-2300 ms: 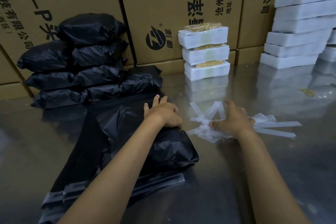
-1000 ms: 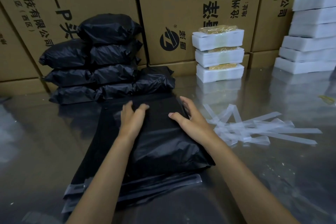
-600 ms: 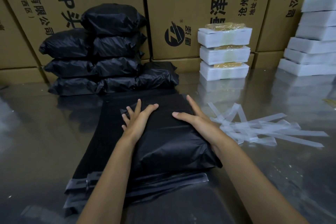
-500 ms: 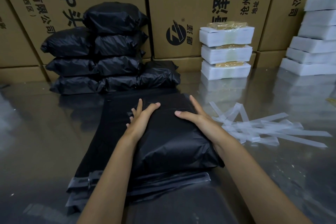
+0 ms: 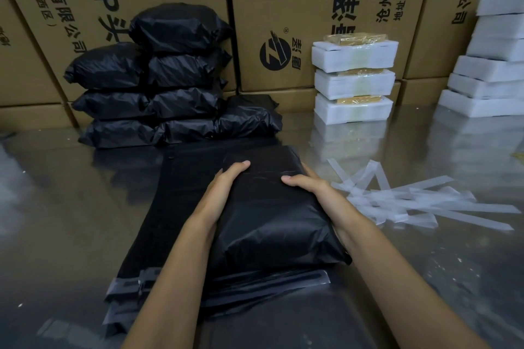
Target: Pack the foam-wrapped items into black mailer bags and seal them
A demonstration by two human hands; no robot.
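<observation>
A filled black mailer bag (image 5: 272, 215) lies on a stack of flat empty black mailer bags (image 5: 173, 207) in front of me. My left hand (image 5: 224, 193) grips its left side, thumb on top and fingers tucked under the edge. My right hand (image 5: 312, 187) grips its right side the same way. Three foam-wrapped items (image 5: 354, 79) stand stacked at the back, middle right. Several packed black bags (image 5: 158, 88) are piled at the back left.
Peeled white adhesive strips (image 5: 419, 201) lie scattered right of the bag on the shiny metal table (image 5: 56, 221). More white foam pieces (image 5: 493, 65) are stacked at the far right. Large cardboard boxes (image 5: 283, 8) form a wall along the back.
Both hands went from pressing flat on top of the bag to gripping its left and right sides. Earlier still, my right hand left the white strips and came onto the bag.
</observation>
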